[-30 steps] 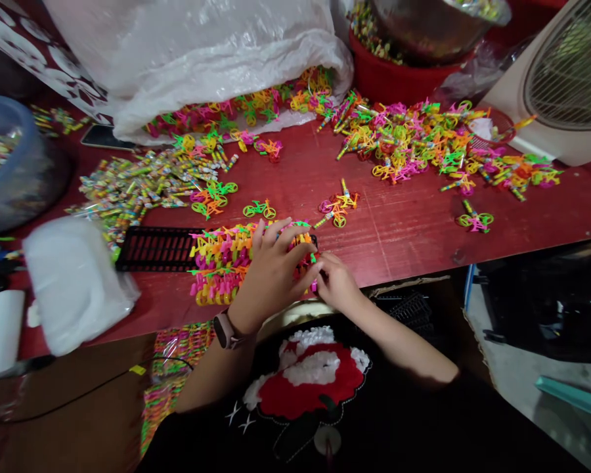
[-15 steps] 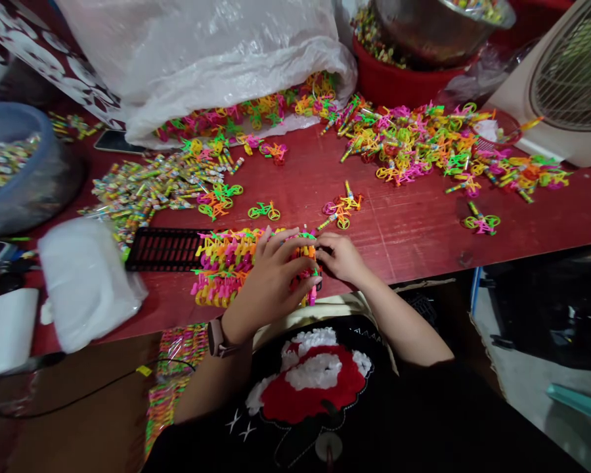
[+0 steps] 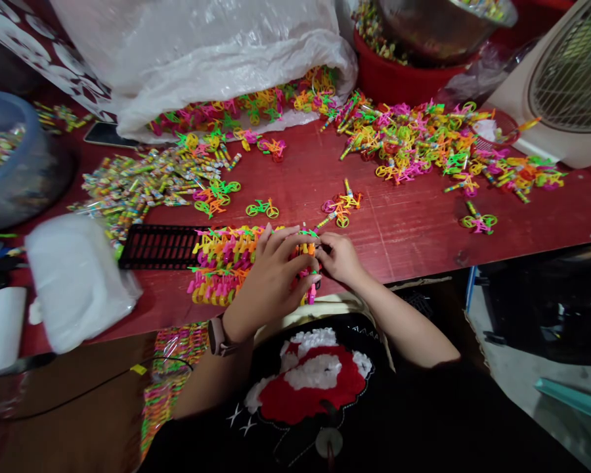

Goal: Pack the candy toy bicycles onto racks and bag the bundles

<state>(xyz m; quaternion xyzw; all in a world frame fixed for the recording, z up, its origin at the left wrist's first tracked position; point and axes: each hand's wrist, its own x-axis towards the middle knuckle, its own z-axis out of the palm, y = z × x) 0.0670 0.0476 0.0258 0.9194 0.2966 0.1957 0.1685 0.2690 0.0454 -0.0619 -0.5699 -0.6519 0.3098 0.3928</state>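
Observation:
Small plastic toy bicycles (image 3: 217,286) in pink, yellow, orange and green stand packed in two rows on a black slatted rack (image 3: 157,246). My left hand (image 3: 280,266), with a watch on its wrist, lies across the right part of these rows. Its fingers are stretched and spread, touching the bicycles and covering some of them. At the rack's right end my right hand (image 3: 341,256) is closed, its thumb and fingertips pinched together. What sits between those fingertips is too small and dark to make out. Just beyond the rack lies a loose green bicycle (image 3: 262,209).
Candy-like tubes (image 3: 142,184) are heaped at left, beside a blue tub (image 3: 4,157) and a clear plastic packet (image 3: 79,282). A white sack (image 3: 217,59) spills bicycles at the back. More bicycles with tubes (image 3: 414,141) are piled at right, near a fan (image 3: 566,98).
The view has shifted slightly. My right fingertips have moved very little at the rack's end; my left hand keeps its place on the rows.

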